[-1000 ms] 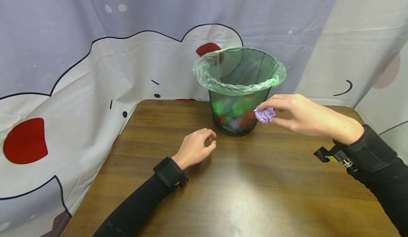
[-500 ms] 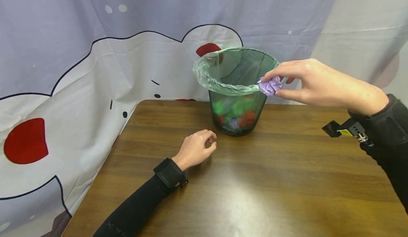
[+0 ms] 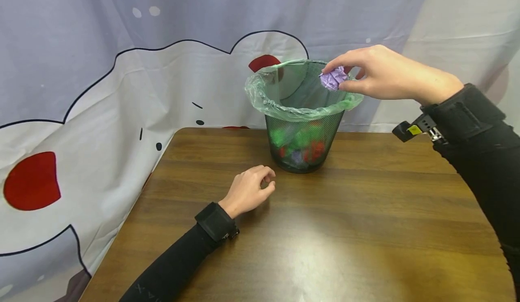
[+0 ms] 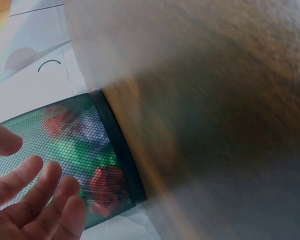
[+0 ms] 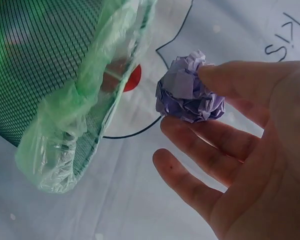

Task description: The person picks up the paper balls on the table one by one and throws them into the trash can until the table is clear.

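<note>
My right hand (image 3: 378, 74) pinches a crumpled ball of purple paper (image 3: 332, 78) between thumb and fingers. In the head view it appears over the right side of the mouth of a dark mesh wastebasket (image 3: 301, 144). A green plastic bag (image 3: 300, 113) lines the basket and folds over its rim. The right wrist view shows the paper ball (image 5: 189, 91) apart from the bag. My left hand (image 3: 248, 189) holds nothing and rests near the table in front of the basket, fingers loosely curled. Red, green and purple crumpled pieces (image 4: 107, 187) show through the mesh.
The basket stands near the back edge of a brown wooden table (image 3: 345, 229). Behind the table hangs a printed curtain (image 3: 195, 13) in grey-blue and white, which also runs down the left side.
My right hand has risen with the purple paper ball, from beside the basket's lower right to above its rim, then slightly left. The left hand has stayed in place.
</note>
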Demonstrator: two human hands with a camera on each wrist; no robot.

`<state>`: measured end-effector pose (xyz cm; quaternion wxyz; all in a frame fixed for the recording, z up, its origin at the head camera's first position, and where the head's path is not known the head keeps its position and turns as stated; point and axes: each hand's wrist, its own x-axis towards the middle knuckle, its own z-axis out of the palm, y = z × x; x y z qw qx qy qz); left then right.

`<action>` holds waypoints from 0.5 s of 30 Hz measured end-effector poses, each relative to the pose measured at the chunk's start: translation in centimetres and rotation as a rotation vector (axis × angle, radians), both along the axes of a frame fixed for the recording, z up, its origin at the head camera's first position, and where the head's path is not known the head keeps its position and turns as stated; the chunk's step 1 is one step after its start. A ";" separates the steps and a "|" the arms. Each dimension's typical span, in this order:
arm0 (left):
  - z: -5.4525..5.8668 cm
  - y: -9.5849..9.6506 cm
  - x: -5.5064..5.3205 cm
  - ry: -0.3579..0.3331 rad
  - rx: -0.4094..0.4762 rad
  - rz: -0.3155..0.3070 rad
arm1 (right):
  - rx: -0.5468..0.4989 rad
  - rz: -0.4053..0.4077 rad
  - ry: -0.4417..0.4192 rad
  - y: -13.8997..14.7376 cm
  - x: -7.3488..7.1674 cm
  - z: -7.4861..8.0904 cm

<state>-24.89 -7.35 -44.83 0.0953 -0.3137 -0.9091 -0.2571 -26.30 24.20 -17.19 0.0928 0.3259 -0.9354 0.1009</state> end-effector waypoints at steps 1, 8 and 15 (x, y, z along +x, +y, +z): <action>0.0 0.0 0.0 0.003 -0.002 0.003 | 0.003 -0.010 -0.016 -0.1 -0.4 0.1; 0.2 -0.2 0.0 -0.013 0.007 0.009 | 0.012 -0.032 -0.096 -0.8 -2.9 -0.2; 0.3 -0.3 -0.1 -0.016 0.007 0.015 | 0.029 -0.064 -0.146 -1.4 -4.7 -0.8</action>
